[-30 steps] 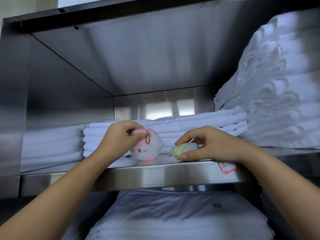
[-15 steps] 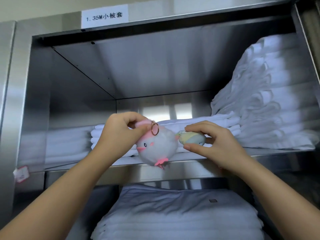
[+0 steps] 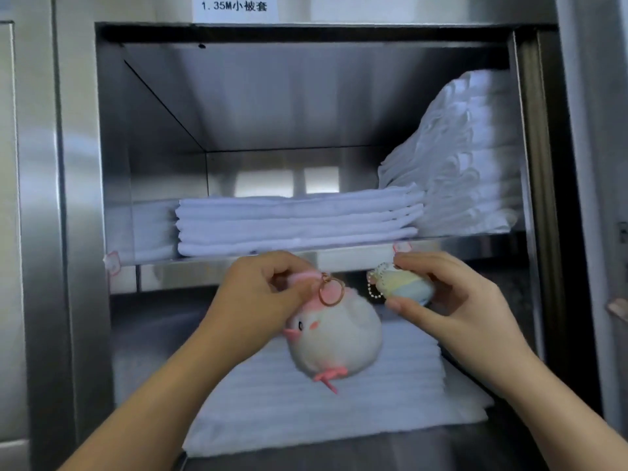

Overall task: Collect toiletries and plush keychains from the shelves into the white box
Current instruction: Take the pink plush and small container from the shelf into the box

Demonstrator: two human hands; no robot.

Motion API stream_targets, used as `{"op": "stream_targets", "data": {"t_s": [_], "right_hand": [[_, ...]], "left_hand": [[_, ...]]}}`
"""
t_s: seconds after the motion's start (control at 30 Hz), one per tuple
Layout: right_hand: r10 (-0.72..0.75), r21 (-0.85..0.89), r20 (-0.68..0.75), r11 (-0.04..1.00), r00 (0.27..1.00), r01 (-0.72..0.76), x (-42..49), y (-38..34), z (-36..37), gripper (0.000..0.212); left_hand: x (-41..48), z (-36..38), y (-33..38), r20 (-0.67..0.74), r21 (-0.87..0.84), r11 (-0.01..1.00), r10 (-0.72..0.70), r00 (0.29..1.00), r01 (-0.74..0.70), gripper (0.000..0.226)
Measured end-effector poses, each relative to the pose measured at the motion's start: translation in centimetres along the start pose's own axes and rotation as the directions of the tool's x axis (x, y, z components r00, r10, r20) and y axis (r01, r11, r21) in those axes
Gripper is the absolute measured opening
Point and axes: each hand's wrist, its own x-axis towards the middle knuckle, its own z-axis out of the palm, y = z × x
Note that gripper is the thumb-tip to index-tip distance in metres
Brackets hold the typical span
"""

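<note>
My left hand point(image 3: 261, 297) pinches the pink top loop of a round white plush keychain point(image 3: 336, 338) with pink cheeks, pink feet and a gold ring. The plush hangs in front of the lower shelf opening. My right hand point(image 3: 452, 300) grips a smaller pale yellow and blue plush keychain point(image 3: 404, 287) with a white bead chain, held just below the steel shelf edge point(image 3: 339, 258). Both plush toys are off the shelf, side by side and slightly apart. The white box is not in view.
A steel cabinet surrounds the shelves. Folded white linen point(image 3: 295, 222) lies on the upper shelf, with a taller slumped stack point(image 3: 469, 158) at the right. More white linen point(image 3: 323, 413) fills the lower shelf. A paper label point(image 3: 234, 6) sits above the opening.
Both hands lifted the two plush keychains off the upper shelf and drew them down and out, below the shelf edge. The view pulled back from the cabinet.
</note>
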Motion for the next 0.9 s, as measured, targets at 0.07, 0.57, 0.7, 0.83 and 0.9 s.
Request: {"op": "stream_targets", "data": {"t_s": [0.07,0.57,0.7,0.83,0.9], "right_hand": [[0.009,-0.03,-0.013,1.0,1.0,-0.009,-2.2,-1.5,-0.2,0.037],[0.175,-0.316,-0.064,0.93,0.982,-0.187,-19.0,-9.5,-4.6,0.038],[0.272,-0.346,-0.149,0.886,0.951,-0.308,-22.9,-11.0,-7.9,0.037],[0.289,-0.421,-0.252,0.826,0.923,-0.374,-26.1,-13.2,-12.4,0.036],[0.293,-0.454,-0.298,0.793,0.908,-0.405,-27.7,-14.6,-15.1,0.037]], "left_hand": [[-2.1,0.2,-0.3,0.035,-0.026,0.999,-0.03,0.999,0.031,0.023],[-17.5,5.2,0.0,0.278,-0.233,0.94,-0.183,0.943,0.251,0.022],[-19.9,8.9,1.9,0.321,-0.308,0.908,-0.183,0.929,0.285,0.026],[-22.0,13.3,5.0,0.395,-0.36,0.898,-0.1,0.913,0.253,0.024],[-22.9,15.6,7.1,0.434,-0.383,0.893,-0.053,0.899,0.238,0.024]]}}
